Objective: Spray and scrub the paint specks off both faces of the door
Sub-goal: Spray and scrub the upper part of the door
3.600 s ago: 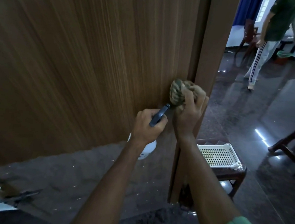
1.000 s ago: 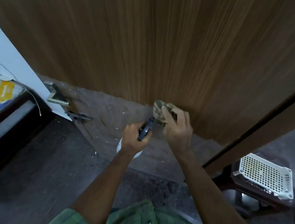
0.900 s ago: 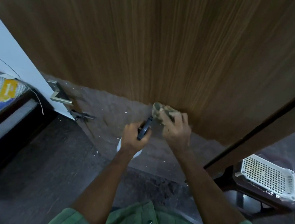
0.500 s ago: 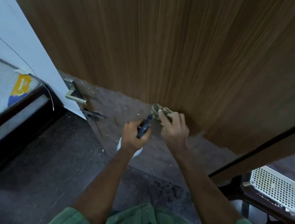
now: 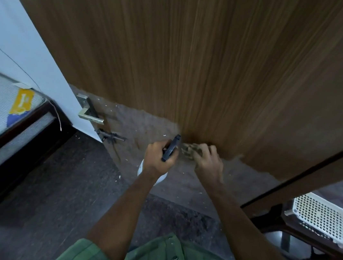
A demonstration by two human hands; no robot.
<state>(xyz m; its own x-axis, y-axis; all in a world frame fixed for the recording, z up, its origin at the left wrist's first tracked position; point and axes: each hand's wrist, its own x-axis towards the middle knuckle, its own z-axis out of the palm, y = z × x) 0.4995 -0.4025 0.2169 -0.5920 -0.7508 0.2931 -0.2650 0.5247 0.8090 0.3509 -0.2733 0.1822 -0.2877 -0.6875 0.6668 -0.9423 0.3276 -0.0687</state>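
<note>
Brown wood-grain door (image 5: 196,57) is filling the upper view, its lower part looking dull grey-brown with white specks. Right hand (image 5: 208,163) is gripping a blurred greenish scrub pad (image 5: 189,151), pressing it on the door. Left hand (image 5: 157,158) is curling its fingers round a white spray bottle with dark trigger (image 5: 169,151). Metal door handle (image 5: 88,110) is sitting at the door's left edge. White perforated plastic basket (image 5: 322,219) is resting on a dark wooden stool (image 5: 295,233) at the right. Mattress with a yellow label (image 5: 0,102) is lying at the left, over dark floor (image 5: 42,190).
</note>
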